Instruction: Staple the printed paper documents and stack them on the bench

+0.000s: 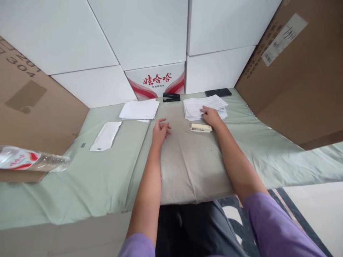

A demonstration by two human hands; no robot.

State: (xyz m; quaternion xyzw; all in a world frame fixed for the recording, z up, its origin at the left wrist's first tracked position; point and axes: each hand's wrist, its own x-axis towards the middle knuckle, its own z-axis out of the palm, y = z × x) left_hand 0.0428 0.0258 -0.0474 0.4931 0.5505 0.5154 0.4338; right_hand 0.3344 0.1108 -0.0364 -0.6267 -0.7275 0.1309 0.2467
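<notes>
My right hand (210, 116) lies over the front of a loose stack of printed sheets of paper (193, 107), thumb and fingers closing on the upper sheets. How many sheets are between the fingers is hidden. Just in front of that stack sits a cream stapler (200, 127). My left hand (160, 131) hovers at the middle of the cloth, its fingers loosely bent and apart, holding nothing. A second stack of white paper (139, 109) is beyond it to the left, with one sheet's corner sticking out below. Between the two stacks, at the back, stands a black stapler (171, 97).
White boxes (155, 32) form a wall behind. Brown cartons stand left (34, 96) and right (300, 82). A black phone-like slab (218, 92) lies back right. At left are a white packet (105, 136), a small dark piece (83, 145) and a plastic bottle (32, 159).
</notes>
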